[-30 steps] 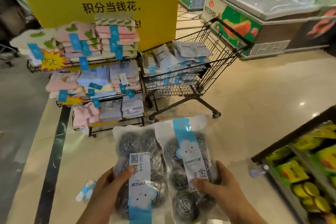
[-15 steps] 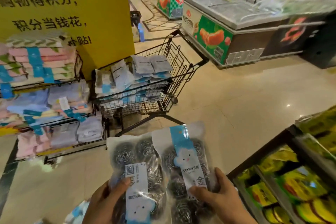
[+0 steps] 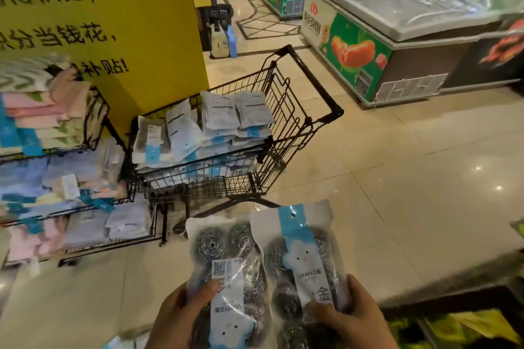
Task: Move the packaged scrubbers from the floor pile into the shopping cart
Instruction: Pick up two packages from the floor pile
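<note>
I hold two clear packs of steel-wool scrubbers with blue and white labels in front of me. My left hand (image 3: 181,317) grips the left pack (image 3: 226,272), thumb on its label. My right hand (image 3: 351,317) grips the right pack (image 3: 300,263), which overlaps the left one. Ahead stands the black wire shopping cart (image 3: 286,133), its handle toward the right. Several scrubber packs (image 3: 204,130) lie stacked in its basket, rising above the rim. The floor pile is out of view, apart from a pale pack corner at the bottom edge (image 3: 127,341).
A wire rack of folded towels (image 3: 56,167) stands left of the cart, before a yellow sign pillar (image 3: 127,22). Chest freezers (image 3: 397,37) line the far right. A low shelf of yellow-green packets (image 3: 459,329) sits at bottom right. Beige tiled floor lies between.
The view has swung right and come closer to the cart, which now looks larger and more central. Both hands keep the same hold on the two packs.
</note>
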The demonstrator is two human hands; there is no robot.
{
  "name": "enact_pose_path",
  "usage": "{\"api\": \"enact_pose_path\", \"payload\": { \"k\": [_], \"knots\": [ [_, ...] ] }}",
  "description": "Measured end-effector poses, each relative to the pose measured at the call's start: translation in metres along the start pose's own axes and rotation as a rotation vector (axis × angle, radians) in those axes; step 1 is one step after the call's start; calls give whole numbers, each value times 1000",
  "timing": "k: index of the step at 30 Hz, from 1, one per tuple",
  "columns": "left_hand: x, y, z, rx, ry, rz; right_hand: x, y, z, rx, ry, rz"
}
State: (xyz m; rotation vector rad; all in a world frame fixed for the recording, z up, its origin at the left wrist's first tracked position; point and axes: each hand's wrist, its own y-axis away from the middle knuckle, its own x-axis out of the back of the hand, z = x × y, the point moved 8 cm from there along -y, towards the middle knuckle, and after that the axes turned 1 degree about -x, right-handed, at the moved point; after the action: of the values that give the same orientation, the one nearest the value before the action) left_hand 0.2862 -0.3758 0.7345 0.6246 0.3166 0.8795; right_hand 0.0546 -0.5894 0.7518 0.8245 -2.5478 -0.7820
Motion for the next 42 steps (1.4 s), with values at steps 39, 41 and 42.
{"api": "enact_pose_path", "payload": {
  "k": [39, 41, 42],
  "knots": [
    [116, -327, 248, -64, 103, 510, -242, -400, -280, 45, 352, -418],
    [145, -355, 257, -77, 118, 484, -273, -413, -285, 21, 343, -396],
    [160, -371, 262, -92, 124, 452, -288, -420, -289, 9, 339, -384]
  ]
}}
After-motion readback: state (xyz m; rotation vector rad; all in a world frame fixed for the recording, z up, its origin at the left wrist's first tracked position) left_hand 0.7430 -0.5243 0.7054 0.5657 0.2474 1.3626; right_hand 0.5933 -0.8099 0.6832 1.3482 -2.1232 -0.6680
